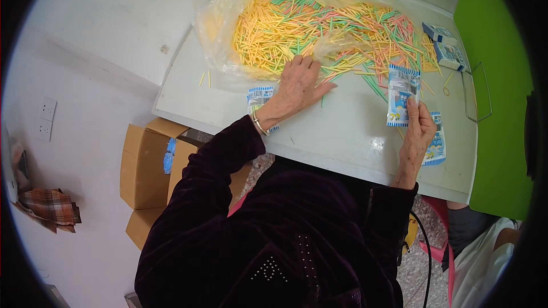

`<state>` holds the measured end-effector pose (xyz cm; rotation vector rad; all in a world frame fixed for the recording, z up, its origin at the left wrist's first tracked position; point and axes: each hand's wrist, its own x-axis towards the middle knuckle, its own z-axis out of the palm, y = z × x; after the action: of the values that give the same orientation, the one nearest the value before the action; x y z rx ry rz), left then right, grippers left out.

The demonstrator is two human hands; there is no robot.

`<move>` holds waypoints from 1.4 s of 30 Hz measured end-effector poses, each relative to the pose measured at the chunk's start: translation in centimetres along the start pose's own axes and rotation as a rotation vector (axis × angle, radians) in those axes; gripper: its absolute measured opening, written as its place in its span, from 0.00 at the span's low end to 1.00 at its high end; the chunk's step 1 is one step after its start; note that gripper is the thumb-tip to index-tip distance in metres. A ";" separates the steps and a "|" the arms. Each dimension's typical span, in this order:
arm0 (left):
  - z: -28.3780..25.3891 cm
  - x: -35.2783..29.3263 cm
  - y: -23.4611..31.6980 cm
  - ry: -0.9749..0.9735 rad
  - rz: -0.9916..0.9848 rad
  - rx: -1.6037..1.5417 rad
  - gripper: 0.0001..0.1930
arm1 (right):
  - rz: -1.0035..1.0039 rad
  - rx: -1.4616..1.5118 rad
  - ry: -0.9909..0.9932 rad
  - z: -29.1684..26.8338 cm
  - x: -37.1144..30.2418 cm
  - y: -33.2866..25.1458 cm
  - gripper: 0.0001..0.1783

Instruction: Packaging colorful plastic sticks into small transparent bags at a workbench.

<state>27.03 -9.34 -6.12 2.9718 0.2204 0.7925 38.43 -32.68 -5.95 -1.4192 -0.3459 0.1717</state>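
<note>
A large heap of thin yellow, green and pink sticks (308, 28) lies in and spills from a clear plastic bag (214, 37) at the back of the table. My left hand (298, 84) rests palm down at the heap's front edge, thumb stretched out to the right and fingertips among the sticks. No stick shows in its grasp. In my right hand (419, 128) is a small blue-and-white packet (403, 91), held upright by its lower right side between thumb and fingers. One similar packet (436, 145) lies partly behind my right hand, another packet (260, 96) under my left wrist.
Blue-and-white packs (448, 51) lie at the back right, near a bent wire frame (482, 94) and a green panel (502, 108). A few loose sticks (205, 78) lie on the white table (342, 137). An open cardboard box (145, 165) stands below at the left.
</note>
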 end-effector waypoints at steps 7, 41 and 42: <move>-1.6 -0.4 1.2 0.027 0.112 0.056 0.23 | -0.031 0.041 0.046 -0.3 0.2 0.5 0.14; 5.1 8.2 1.1 -0.238 0.353 0.006 0.14 | -0.023 0.215 0.171 -0.7 0.7 0.4 0.09; 5.1 8.2 1.2 -0.295 0.341 -0.002 0.13 | -0.011 0.206 0.178 -0.6 0.6 0.2 0.09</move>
<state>36.70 -9.34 -6.40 3.1132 -0.3075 0.3605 39.18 -33.04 -6.13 -1.2182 -0.1834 0.0686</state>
